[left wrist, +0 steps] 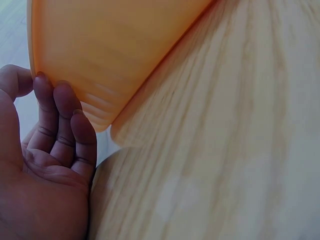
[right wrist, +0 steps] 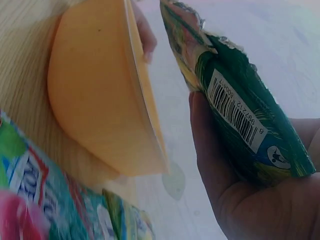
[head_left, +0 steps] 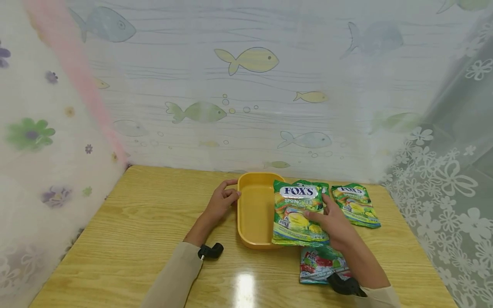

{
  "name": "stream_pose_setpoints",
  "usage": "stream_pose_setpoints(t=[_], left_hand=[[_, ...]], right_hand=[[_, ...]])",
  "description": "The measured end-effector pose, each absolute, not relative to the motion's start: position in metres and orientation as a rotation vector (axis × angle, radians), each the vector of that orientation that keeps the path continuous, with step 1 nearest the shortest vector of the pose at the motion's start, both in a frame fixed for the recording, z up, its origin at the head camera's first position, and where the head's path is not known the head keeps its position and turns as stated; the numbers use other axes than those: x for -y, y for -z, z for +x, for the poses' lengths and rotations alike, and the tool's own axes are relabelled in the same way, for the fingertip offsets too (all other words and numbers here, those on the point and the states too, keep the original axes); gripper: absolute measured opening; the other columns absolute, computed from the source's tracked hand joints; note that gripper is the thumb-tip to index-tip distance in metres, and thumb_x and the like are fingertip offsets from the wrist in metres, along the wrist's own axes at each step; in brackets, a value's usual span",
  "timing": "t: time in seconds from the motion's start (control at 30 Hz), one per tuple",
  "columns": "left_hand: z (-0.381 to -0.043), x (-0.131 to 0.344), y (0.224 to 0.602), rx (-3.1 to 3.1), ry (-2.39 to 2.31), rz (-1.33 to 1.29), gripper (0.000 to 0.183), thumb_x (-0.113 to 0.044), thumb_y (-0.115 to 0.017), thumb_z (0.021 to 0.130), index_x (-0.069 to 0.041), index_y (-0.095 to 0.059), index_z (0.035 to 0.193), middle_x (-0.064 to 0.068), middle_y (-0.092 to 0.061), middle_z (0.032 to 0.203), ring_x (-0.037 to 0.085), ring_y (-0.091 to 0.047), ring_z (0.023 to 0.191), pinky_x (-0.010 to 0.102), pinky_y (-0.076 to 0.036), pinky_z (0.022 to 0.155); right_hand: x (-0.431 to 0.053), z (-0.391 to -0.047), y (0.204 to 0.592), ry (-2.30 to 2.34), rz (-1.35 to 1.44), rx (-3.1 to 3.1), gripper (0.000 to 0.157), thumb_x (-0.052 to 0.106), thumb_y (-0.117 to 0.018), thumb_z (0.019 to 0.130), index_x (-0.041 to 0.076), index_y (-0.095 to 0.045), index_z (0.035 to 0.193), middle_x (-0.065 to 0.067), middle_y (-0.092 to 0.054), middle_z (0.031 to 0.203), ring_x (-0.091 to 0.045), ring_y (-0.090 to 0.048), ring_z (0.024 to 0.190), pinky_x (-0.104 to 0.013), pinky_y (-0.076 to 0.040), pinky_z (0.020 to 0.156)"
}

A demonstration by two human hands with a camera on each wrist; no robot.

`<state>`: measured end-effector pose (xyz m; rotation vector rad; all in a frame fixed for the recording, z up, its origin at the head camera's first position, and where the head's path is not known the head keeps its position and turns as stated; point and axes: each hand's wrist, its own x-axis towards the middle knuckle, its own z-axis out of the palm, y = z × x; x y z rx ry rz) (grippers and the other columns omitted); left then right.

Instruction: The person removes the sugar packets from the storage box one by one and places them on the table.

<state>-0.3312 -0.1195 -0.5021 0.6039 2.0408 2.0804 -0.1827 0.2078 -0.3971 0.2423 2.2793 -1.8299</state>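
Observation:
My left hand (head_left: 223, 200) pinches the left rim of a deep yellow-orange plastic tray (head_left: 256, 214). In the left wrist view its fingertips (left wrist: 67, 95) lie against the tray's outer wall, with the thumb at the rim. With my right hand (head_left: 335, 224) I grip a green Fox's Spring Tea candy bag (head_left: 294, 214), thumb across its front. That bag is held up and overlaps the tray's right side in the head view. Its barcode side shows in the right wrist view, where the fingers pass behind it. Part of another green bag (head_left: 324, 187) peeks out behind it.
Another green Fox's bag (head_left: 356, 205) lies on the wooden table (head_left: 154, 214) at the right. A bag with red and teal print (head_left: 321, 265) lies under my right forearm. A curtain printed with fish (head_left: 246, 107) hangs along the table's back edge.

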Motion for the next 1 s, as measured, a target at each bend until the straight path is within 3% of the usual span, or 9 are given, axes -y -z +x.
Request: stream_pose_setpoints(t=[0.23, 0.47, 0.63, 0.7, 0.77, 0.8, 0.9, 1.0], left_hand=[[-0.331, 0.119, 0.504, -2.032, -2.083, 0.602, 0.046, -0.010, -0.061, 0.108, -0.007, -0.048, 0.152, 0.008, -0.067, 0.087, 0.018, -0.059, 0.078, 0.028, -0.051, 0.077], [-0.331, 0.119, 0.502, -2.041, -2.081, 0.588, 0.046, -0.010, -0.061, 0.108, -0.007, -0.048, 0.152, 0.005, -0.067, 0.086, 0.018, -0.059, 0.077, 0.027, -0.051, 0.076], [-0.330, 0.119, 0.501, -2.043, -2.084, 0.584, 0.046, -0.010, -0.061, 0.108, -0.006, -0.048, 0.152, 0.005, -0.067, 0.086, 0.018, -0.059, 0.077, 0.027, -0.051, 0.076], [-0.330, 0.118, 0.501, -2.039, -2.086, 0.584, 0.046, -0.010, -0.061, 0.108, -0.006, -0.048, 0.152, 0.004, -0.067, 0.086, 0.018, -0.059, 0.077, 0.027, -0.051, 0.075], [-0.330, 0.118, 0.501, -2.033, -2.088, 0.582, 0.046, -0.010, -0.061, 0.108, -0.006, -0.048, 0.152, 0.004, -0.067, 0.086, 0.017, -0.060, 0.076, 0.027, -0.051, 0.075], [-0.330, 0.118, 0.502, -2.033, -2.088, 0.579, 0.046, -0.010, -0.061, 0.108, -0.006, -0.048, 0.152, 0.004, -0.067, 0.086, 0.017, -0.060, 0.076, 0.027, -0.051, 0.075], [-0.331, 0.118, 0.503, -2.035, -2.086, 0.575, 0.046, -0.010, -0.061, 0.108, -0.006, -0.048, 0.152, 0.003, -0.067, 0.085, 0.016, -0.061, 0.076, 0.027, -0.052, 0.075], [-0.331, 0.118, 0.503, -2.043, -2.082, 0.575, 0.046, -0.010, -0.061, 0.108, -0.007, -0.049, 0.152, 0.002, -0.067, 0.085, 0.017, -0.060, 0.076, 0.028, -0.052, 0.076]], right_hand=[[-0.227, -0.176, 0.400, 1.791, 0.245, -2.267, 0.103, 0.018, -0.061, 0.107, 0.012, 0.022, 0.166, -0.023, 0.029, 0.170, -0.055, 0.020, 0.155, -0.079, -0.011, 0.118], [-0.240, -0.173, 0.403, 1.697, 0.279, -2.305, 0.101, 0.025, -0.059, 0.107, 0.001, 0.021, 0.164, -0.026, 0.027, 0.170, -0.055, 0.018, 0.156, -0.076, -0.010, 0.121], [-0.248, -0.170, 0.406, 1.716, 0.319, -2.287, 0.094, 0.043, -0.047, 0.114, 0.003, 0.020, 0.166, -0.033, 0.009, 0.172, -0.059, -0.011, 0.155, -0.067, -0.032, 0.118], [-0.251, -0.168, 0.407, 1.734, 0.331, -2.276, 0.092, 0.048, -0.042, 0.114, 0.006, 0.023, 0.165, -0.033, 0.009, 0.172, -0.059, -0.022, 0.152, -0.060, -0.042, 0.113], [-0.256, -0.166, 0.408, 1.749, 0.339, -2.268, 0.090, 0.050, -0.039, 0.115, 0.010, 0.025, 0.165, -0.031, 0.014, 0.172, -0.057, -0.025, 0.152, -0.053, -0.049, 0.107], [-0.258, -0.165, 0.408, 1.743, 0.351, -2.272, 0.090, 0.051, -0.037, 0.115, 0.011, 0.027, 0.164, -0.030, 0.020, 0.171, -0.054, -0.030, 0.151, -0.048, -0.050, 0.105], [-0.264, -0.162, 0.410, 1.759, 0.393, -2.259, 0.089, 0.055, -0.035, 0.114, 0.015, 0.027, 0.164, -0.032, 0.009, 0.172, -0.043, -0.050, 0.140, -0.039, -0.055, 0.097], [-0.270, -0.160, 0.411, 1.736, 0.431, -2.274, 0.091, 0.058, -0.034, 0.112, 0.013, 0.026, 0.164, -0.034, 0.005, 0.171, -0.040, -0.047, 0.141, -0.041, -0.051, 0.102]])
